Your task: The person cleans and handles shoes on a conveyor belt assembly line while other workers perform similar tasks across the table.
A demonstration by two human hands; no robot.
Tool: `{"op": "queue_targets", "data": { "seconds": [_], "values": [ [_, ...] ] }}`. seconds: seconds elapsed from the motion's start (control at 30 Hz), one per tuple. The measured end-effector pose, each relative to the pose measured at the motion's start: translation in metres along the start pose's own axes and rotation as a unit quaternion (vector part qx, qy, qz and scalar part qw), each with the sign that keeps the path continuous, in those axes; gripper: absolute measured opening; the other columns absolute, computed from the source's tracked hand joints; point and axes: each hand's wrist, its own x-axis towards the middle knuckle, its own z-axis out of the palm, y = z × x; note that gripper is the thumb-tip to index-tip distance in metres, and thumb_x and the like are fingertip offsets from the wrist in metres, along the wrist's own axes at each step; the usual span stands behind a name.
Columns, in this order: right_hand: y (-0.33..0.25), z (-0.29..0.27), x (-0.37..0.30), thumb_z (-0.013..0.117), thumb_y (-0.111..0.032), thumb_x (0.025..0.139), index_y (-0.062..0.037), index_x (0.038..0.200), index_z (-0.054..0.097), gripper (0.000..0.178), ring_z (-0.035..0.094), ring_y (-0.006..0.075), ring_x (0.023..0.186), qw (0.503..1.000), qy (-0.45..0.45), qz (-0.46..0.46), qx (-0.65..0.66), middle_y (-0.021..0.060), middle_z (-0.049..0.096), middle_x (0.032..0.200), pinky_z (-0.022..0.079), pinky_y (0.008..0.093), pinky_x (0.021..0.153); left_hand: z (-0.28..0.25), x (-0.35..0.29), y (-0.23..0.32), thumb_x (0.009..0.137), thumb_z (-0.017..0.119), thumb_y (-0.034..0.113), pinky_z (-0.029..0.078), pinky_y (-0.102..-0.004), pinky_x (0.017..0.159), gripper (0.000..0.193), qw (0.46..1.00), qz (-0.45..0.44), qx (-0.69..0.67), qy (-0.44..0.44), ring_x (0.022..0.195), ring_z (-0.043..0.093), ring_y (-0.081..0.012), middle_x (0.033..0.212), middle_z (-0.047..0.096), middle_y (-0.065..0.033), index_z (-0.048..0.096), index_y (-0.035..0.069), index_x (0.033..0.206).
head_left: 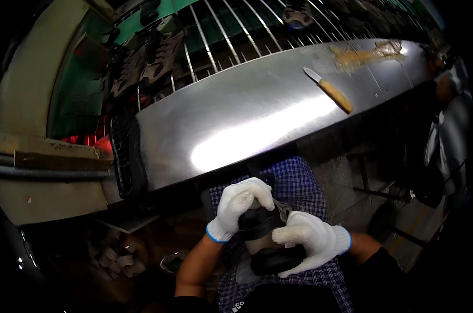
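Both white-gloved hands hold a dark shoe [259, 221] over my lap. My left hand [241, 203] is curled round its black end on the far left side. Along the right side, my right hand [313, 237] grips the shoe near its black, padded-looking part [278, 261], with the thumb and fingers bent about it. A grey-brown stretch shows between the two black parts. The gloves cover much of the shoe, so its underside is hidden.
A metal bench [236, 112] curves ahead of me. On it lie a wooden-handled knife [330, 91], a black shoe sole [127, 156] at the left end and a brown glue-like patch [366, 55]. Beyond, a rack of metal rods [226, 34] carries brown shoe uppers [161, 57]. Someone's sleeve [455, 128] shows at right.
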Motion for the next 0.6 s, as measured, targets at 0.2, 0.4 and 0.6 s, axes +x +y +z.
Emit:
{"op": "queue_targets", "data": {
  "seconds": [0.2, 0.4, 0.6],
  "values": [
    [-0.004, -0.01, -0.015, 0.098, -0.043, 0.072, -0.0021, 0.143, 0.057, 0.091, 0.063, 0.0228, 0.074, 0.997, 0.009, 0.043, -0.058, 0.0081, 0.062, 0.088, 0.054, 0.0371, 0.067, 0.014, 0.011, 0.003, 0.09, 0.054, 0.042, 0.054, -0.0458, 0.096, 0.047, 0.999, -0.035, 0.008, -0.028, 0.084, 0.069, -0.0293, 0.082, 0.075, -0.0149, 0.074, 0.001, 0.08],
    [-0.026, -0.039, -0.008, 0.094, -0.066, 0.065, -0.0026, 0.143, 0.056, 0.108, 0.07, 0.0277, 0.07, 0.96, -0.097, 0.134, -0.228, 0.0145, 0.067, 0.088, 0.059, 0.0384, 0.061, 0.023, 0.015, 0.0, 0.094, 0.059, 0.033, 0.056, -0.041, 0.086, 0.039, 0.997, -0.028, 0.04, -0.058, 0.085, 0.07, -0.028, 0.085, 0.076, -0.0131, 0.074, 0.0, 0.08],
    [-0.027, -0.048, 0.016, 0.096, -0.071, 0.059, -0.0008, 0.134, 0.061, 0.108, 0.069, 0.0291, 0.064, 0.976, -0.075, 0.034, -0.204, 0.0125, 0.067, 0.079, 0.057, 0.0371, 0.058, 0.021, 0.013, 0.039, 0.095, 0.056, 0.032, 0.057, -0.0428, 0.086, 0.041, 0.997, 0.064, 0.031, 0.004, 0.085, 0.07, -0.0311, 0.086, 0.076, -0.0162, 0.075, -0.002, 0.082]
  ]
}}
